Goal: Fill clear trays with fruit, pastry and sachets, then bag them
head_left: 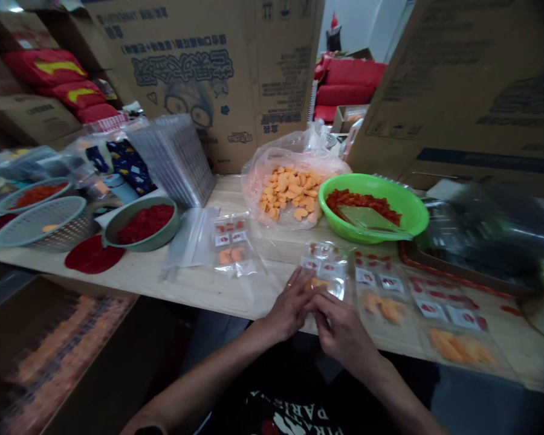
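Note:
A small clear plastic bag [340, 283] lies at the table's near edge, with red pieces at its far end, white printed squares in the middle and orange pieces nearest me. My left hand [291, 303] has its fingers closed on the bag's near edge, a ring on one finger. Meeting it there, my right hand [342, 323] pinches the same edge, its fingers curled. The exact grip is partly hidden where the fingertips overlap. Similar filled bags lie to the right, the closest a filled bag [381, 305]; another filled bag [230, 240] is on the left.
Behind the hands, an open bag of orange heart-shaped pieces [292, 187] stands beside a green bowl [367, 232] of red pieces. Leftward are flat empty bags [193, 238], a grey-green bowl [163, 234], and a colander [57, 232]. Cardboard boxes [263, 72] wall the back.

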The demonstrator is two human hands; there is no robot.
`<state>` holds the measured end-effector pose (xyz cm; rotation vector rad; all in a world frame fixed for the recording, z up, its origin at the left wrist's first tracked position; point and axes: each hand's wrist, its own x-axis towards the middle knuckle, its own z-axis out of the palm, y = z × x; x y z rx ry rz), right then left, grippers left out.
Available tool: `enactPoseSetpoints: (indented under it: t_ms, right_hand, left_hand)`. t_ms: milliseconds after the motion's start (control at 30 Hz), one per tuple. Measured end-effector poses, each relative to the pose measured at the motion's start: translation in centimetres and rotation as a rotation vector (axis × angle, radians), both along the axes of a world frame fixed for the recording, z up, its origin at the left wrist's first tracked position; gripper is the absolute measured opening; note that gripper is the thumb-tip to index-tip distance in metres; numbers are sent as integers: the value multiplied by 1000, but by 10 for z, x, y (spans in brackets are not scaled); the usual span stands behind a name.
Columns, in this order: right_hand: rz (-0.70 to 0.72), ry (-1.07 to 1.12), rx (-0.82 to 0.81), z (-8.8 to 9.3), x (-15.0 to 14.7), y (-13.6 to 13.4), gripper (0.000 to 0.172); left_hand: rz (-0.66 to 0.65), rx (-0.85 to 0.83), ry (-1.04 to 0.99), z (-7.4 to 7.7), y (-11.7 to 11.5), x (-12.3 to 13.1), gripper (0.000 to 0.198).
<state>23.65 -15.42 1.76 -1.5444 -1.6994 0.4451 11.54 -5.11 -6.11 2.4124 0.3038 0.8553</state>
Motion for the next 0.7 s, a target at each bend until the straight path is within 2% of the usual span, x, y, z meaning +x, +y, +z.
enactPoseSetpoints:
  t_ms: [67, 133, 200, 267, 300, 333, 400, 467, 500, 567, 633, 700]
  right_hand:
    - [3, -42, 105, 20, -4, 2, 27]
    - [-22, -75, 213, 35, -6, 4, 29]
    - [-192, -19, 371, 38, -2, 9, 31]
    - [-468, 184, 523, 27, 6, 22, 36]
    - [-579, 301, 536, 17, 9, 32, 39]
    - [-631, 385, 476, 5, 12, 44, 43]
    - [-561, 364, 179, -19, 9, 70, 54]
    - [-382, 108, -127, -39, -6, 93, 67]
    - [-288, -50, -209, -47, -17, 101, 70]
    - [-90, -312, -261, -58, -40, 109, 65]
    - [40, -462, -270, -68, -55, 104, 56]
    - [3, -546, -311, -77, -55, 91, 58]
  left_hand:
    - [-26, -60, -89, 9, 1, 2, 43]
    - [21, -83, -99, 25, 5, -2, 45]
    - [69, -42, -85, 46, 10, -14, 45]
    - [102, 56, -119, 69, 21, -35, 44]
    - [130, 110, -150, 79, 28, -49, 44]
    - [176, 161, -184, 88, 38, -62, 43]
    - [320, 237, -252, 99, 63, -89, 42]
    - [489, 274, -318, 99, 92, -110, 39]
    - [562, 281, -351, 94, 107, -118, 37]
    - [659, 274, -387, 78, 131, -130, 33]
    - [691, 256, -354, 55, 146, -138, 33]
    - [669, 242, -248, 32, 152, -143, 34]
